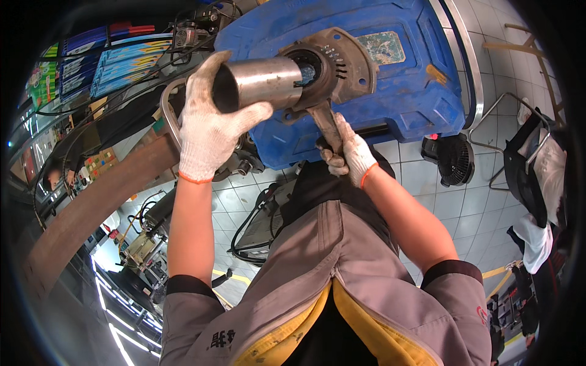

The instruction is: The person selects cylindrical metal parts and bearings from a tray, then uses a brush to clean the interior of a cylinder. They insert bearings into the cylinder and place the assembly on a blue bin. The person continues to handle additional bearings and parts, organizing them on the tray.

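My left hand point(207, 131), in a white knit glove, grips a shiny hollow metal cylinder point(268, 82) near its open end. The cylinder lies on its side, its far end at the round opening of a worn metal bracket point(357, 64). Whether that end sits inside the opening or only against it, I cannot tell. A fan-shaped plate with holes and slots spreads from the bracket's ring. My right hand point(354, 152), also gloved, is wrapped round the bracket's thick arm point(325, 125), which points toward me. Both parts are over a blue plastic case point(421, 100).
A metal rail point(461, 55) runs along the case's right side. On the tiled floor stands a small black fan point(455, 160), with a chair point(528, 165) farther right. A curved brown beam point(104, 210) crosses at left, near blue boxes point(125, 67). Below the case sits a grey machine point(268, 219).
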{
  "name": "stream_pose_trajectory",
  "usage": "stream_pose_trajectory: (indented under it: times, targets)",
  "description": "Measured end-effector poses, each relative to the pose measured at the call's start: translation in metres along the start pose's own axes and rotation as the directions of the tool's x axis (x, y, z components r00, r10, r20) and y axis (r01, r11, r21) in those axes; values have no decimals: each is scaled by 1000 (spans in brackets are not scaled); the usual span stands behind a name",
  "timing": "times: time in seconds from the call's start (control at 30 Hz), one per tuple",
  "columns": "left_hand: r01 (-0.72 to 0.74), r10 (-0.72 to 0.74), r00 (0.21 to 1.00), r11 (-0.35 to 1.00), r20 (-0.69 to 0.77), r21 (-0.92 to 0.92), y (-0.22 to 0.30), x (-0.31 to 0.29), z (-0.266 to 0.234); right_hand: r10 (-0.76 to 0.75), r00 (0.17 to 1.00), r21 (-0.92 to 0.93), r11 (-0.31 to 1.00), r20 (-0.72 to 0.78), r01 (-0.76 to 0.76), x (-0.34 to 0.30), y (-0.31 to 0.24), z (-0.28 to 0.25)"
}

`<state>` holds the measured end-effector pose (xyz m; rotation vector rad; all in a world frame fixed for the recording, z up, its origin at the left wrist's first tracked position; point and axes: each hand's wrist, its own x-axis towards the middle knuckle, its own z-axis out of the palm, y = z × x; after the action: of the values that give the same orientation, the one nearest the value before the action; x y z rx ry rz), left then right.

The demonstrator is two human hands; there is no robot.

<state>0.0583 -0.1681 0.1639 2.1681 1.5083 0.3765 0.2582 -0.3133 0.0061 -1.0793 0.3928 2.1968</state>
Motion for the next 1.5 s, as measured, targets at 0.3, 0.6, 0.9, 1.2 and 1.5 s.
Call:
stream_pose_trajectory:
  times: [0.3,0.6,0.9,1.2,1.5]
  targets:
    - [-91,96,994,992,52,-84,18,32,1,-648,761,-943,226,41,243,-3,-17,-15]
    - [-229,206,964,965,169,126,52,65,7,-743,586,-888,-24,324,460,-64,-63,-35]
    - [-220,221,955,975,196,-27,45,64,16,-912,260,-880,-181,318,439,-49,-158,-75]
    - [-218,238,967,958,92,-186,36,61,28,-692,282,-530,-171,664,831,-26,-134,25]
    - [-397,371,917,813,-146,-425,-3,47,50,-660,473,-770,-265,584,581,-17,-123,78]
